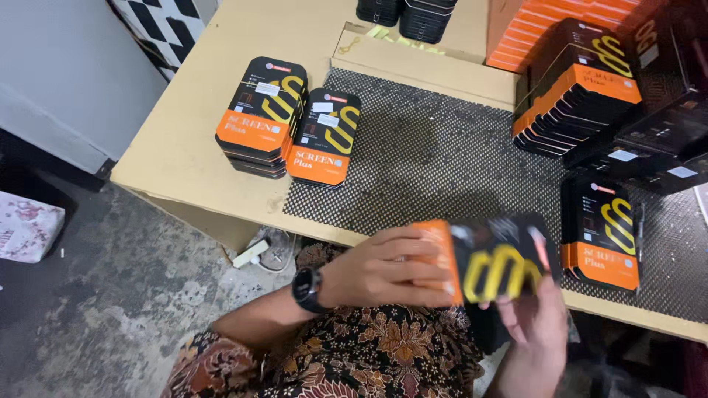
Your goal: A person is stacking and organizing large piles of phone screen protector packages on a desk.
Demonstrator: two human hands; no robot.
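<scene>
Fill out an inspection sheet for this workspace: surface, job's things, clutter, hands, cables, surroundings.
Surface: cardboard-topped table with a black dotted mat.
Job's things: one black-and-orange box held in both hands; blurred.
Clutter: two box stacks at left, one stack at right, more packs at back right.
Hands: left hand grips the box's orange end, watch on wrist; right hand supports it from below.
Cables: nothing seen.
Surroundings: concrete floor, a sandal under the table edge.
</scene>
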